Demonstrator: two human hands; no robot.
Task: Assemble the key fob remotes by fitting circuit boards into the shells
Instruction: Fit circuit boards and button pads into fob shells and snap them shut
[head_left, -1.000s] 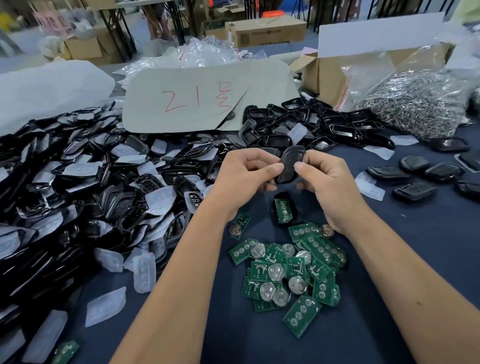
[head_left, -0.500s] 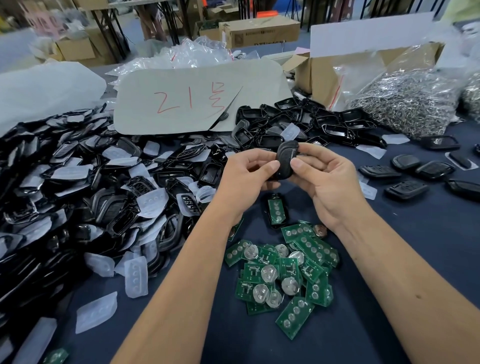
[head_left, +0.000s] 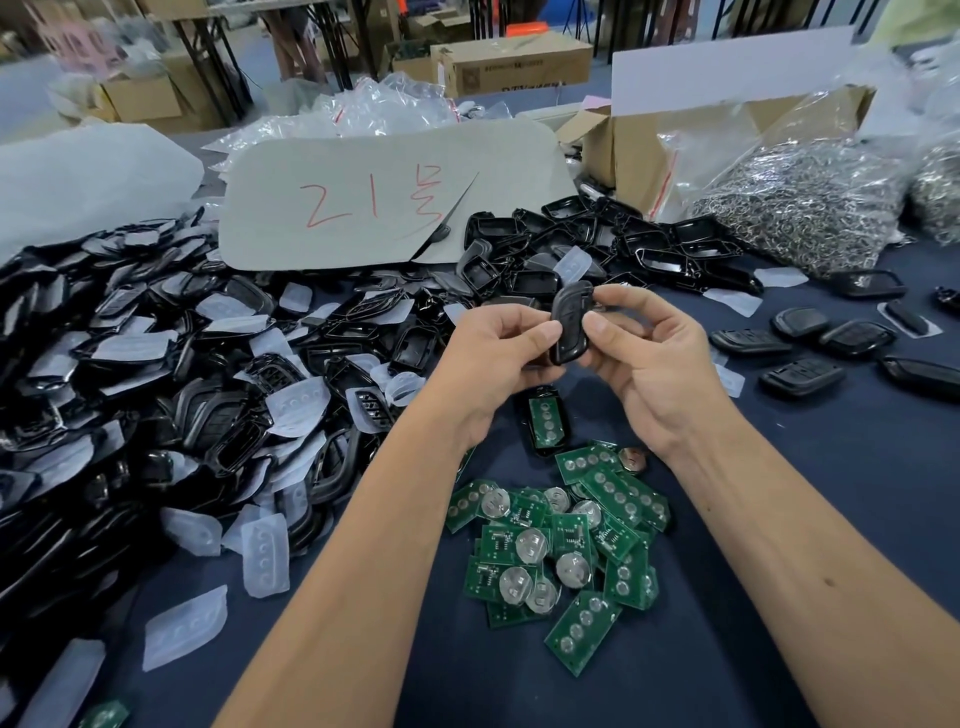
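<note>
Both hands hold one black key fob shell (head_left: 570, 321) upright above the table. My left hand (head_left: 496, 358) pinches its left edge with thumb and fingers; my right hand (head_left: 641, 353) pinches its right edge, thumb on the front. Below them lies an open shell half with a green circuit board seated in it (head_left: 545, 422). A heap of loose green circuit boards (head_left: 558, 540), some with round silver battery clips, lies nearer me between my forearms.
A large pile of black shell halves and clear rubber button pads (head_left: 171, 374) covers the left of the table. Several closed fobs (head_left: 802, 376) lie at the right. Behind are a marked cardboard sheet (head_left: 384, 202), a carton (head_left: 631, 150) and a bag of metal rings (head_left: 800, 208).
The shell has stayed pinched between both hands and has turned more upright, its top end raised. The hands stay close together over the boards.
</note>
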